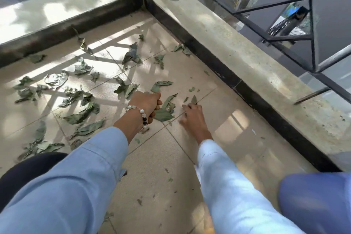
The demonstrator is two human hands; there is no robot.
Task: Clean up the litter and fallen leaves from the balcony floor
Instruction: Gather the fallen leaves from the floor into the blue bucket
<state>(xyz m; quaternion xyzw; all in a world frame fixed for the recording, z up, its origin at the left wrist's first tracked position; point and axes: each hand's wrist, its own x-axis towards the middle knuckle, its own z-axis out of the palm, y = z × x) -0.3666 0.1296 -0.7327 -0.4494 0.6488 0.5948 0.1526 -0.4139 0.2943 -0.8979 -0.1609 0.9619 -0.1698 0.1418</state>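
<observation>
Dry green leaves [79,99] lie scattered over the beige tiled balcony floor [163,154], most of them on the left half. My left hand [146,103], with a bead bracelet at the wrist, is curled and grips a bunch of leaves [164,113] low over the floor. My right hand [191,115] reaches down just right of it, and its fingertips pinch a small leaf [194,99] on the tile. Small leaf crumbs dot the tiles nearer to me.
A low concrete ledge [237,49] with a dark base runs along the far and right sides and meets in a corner. A black metal railing [284,5] stands on it. My knees fill the bottom left and bottom right corners.
</observation>
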